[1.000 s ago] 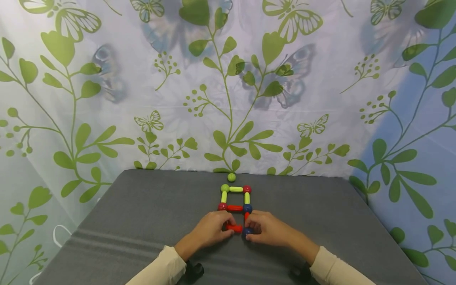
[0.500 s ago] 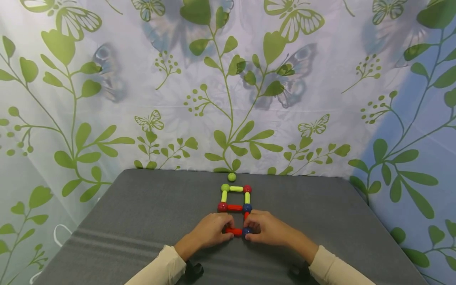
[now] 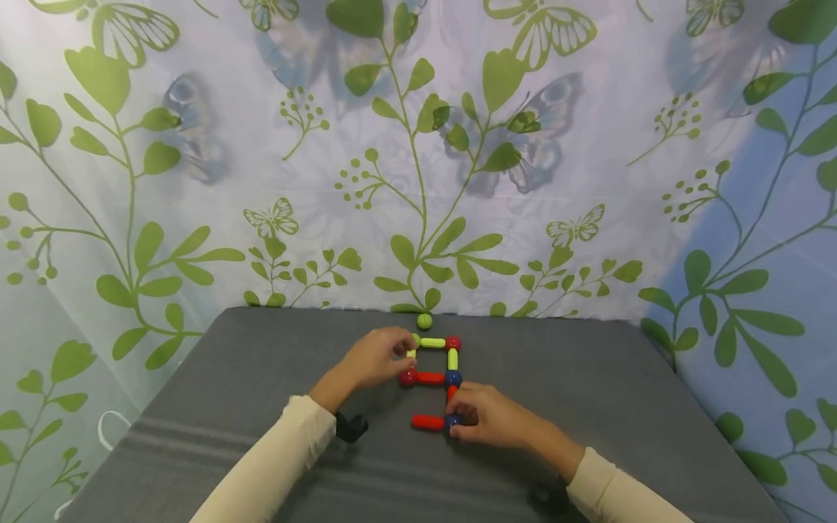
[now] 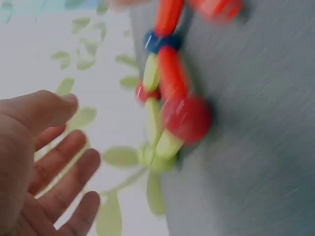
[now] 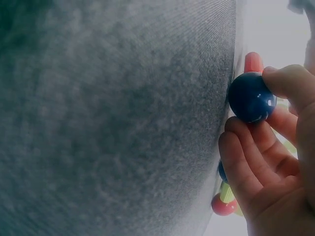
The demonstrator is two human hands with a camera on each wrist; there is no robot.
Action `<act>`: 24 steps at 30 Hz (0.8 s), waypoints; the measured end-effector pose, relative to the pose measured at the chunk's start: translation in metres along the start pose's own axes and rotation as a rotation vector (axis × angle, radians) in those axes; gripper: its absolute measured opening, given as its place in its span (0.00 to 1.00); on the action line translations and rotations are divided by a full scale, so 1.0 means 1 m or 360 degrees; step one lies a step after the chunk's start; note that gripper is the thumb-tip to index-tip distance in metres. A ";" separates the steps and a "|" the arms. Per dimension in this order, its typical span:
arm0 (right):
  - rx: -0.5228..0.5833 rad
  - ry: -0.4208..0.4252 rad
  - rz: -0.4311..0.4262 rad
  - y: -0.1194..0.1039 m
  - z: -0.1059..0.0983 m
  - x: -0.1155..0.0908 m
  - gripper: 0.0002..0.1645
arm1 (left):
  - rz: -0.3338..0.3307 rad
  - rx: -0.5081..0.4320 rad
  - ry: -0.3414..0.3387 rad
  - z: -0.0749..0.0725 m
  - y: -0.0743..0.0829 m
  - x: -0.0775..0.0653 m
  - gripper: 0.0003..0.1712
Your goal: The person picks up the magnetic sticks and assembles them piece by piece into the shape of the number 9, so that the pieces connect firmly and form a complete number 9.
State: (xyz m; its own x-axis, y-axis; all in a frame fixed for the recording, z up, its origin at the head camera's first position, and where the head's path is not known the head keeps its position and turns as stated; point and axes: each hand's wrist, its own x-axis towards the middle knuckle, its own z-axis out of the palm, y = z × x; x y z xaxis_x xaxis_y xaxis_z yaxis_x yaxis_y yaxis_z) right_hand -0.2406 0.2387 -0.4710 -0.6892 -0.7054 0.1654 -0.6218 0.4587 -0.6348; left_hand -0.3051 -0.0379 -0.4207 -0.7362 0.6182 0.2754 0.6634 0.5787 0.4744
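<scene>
My right hand point(image 3: 490, 415) pinches a dark blue ball point(image 5: 252, 97) between thumb and fingers at the near end of the magnetic ball-and-rod figure. A red rod point(image 3: 428, 422) sticks out leftward from this ball, its other end bare. Another red rod point(image 3: 452, 393), partly behind the fingers, runs up to a second blue ball point(image 3: 453, 378). Beyond it lies a square with a red rod point(image 3: 431, 378), yellow-green rods point(image 3: 433, 343), red balls point(image 3: 408, 377) and a green ball point(image 3: 415, 340). My left hand point(image 3: 375, 356) hovers at the square's left side, fingers spread and holding nothing in the left wrist view.
A loose green ball point(image 3: 425, 321) lies behind the square, near the far edge of the grey table point(image 3: 294, 378). A curtain point(image 3: 366, 218) with leaves and butterflies hangs right behind that edge.
My left hand first brought the red rod against the near blue ball. It then let go and moved up and away to the square's left side. My right hand stays at the ball.
</scene>
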 end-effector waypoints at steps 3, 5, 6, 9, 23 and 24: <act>-0.0009 -0.0018 0.0035 0.000 -0.002 0.001 0.11 | -0.0075 -0.0069 0.0083 -0.013 -0.014 0.022 0.14; -0.0008 -0.0025 0.0047 0.000 -0.003 0.001 0.11 | -0.0117 -0.0112 0.0099 -0.016 -0.024 0.036 0.16; -0.0008 -0.0026 0.0051 0.000 -0.003 0.002 0.11 | -0.0133 -0.0127 0.0097 -0.016 -0.028 0.042 0.17; 0.0000 -0.0026 0.0055 0.000 -0.002 0.002 0.11 | -0.0190 -0.0126 0.0052 -0.012 -0.039 0.057 0.18; -0.0007 -0.0021 0.0094 -0.003 0.000 0.002 0.12 | -0.0183 0.0206 -0.0180 0.024 -0.057 0.106 0.21; -0.0010 -0.0021 0.0106 -0.004 0.000 0.002 0.12 | -0.0192 0.0236 -0.0222 0.027 -0.057 0.109 0.22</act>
State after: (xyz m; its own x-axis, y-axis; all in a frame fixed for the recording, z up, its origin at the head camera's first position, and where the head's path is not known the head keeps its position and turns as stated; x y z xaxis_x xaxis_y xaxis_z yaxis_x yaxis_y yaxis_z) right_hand -0.2397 0.2354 -0.4685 -0.7243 -0.6802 0.1128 -0.5771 0.5084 -0.6391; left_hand -0.4196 0.0102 -0.4403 -0.7927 0.6012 0.1012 0.5916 0.7184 0.3659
